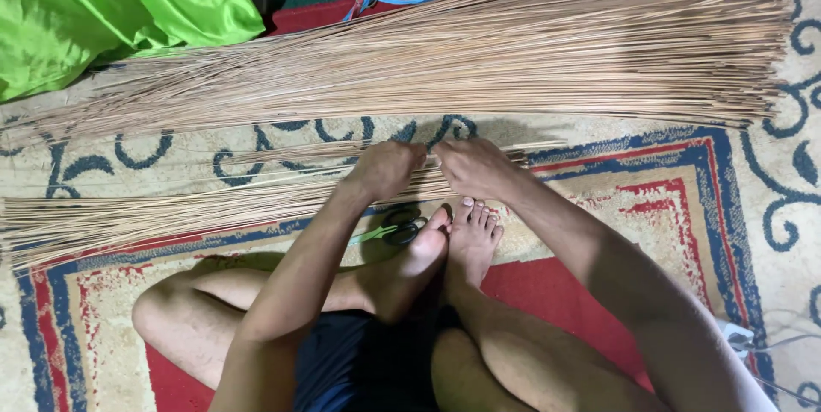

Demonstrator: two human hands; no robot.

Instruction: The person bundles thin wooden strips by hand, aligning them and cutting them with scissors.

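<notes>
Left hand (pixel 385 168) and right hand (pixel 473 167) side by side, fingers curled, pinching small gathered bunch of thin tan palm-rib sticks (pixel 171 211) lying across patterned carpet (pixel 650 181) just before bare feet. Large fan-shaped pile of same tan sticks (pixel 513 61) beyond, apart. Black-handled scissors (pixel 402 228) beside toes. Advice, as judgement: keep butt ends level, grip tight and close together, avoid snagging loose strays.
</notes>
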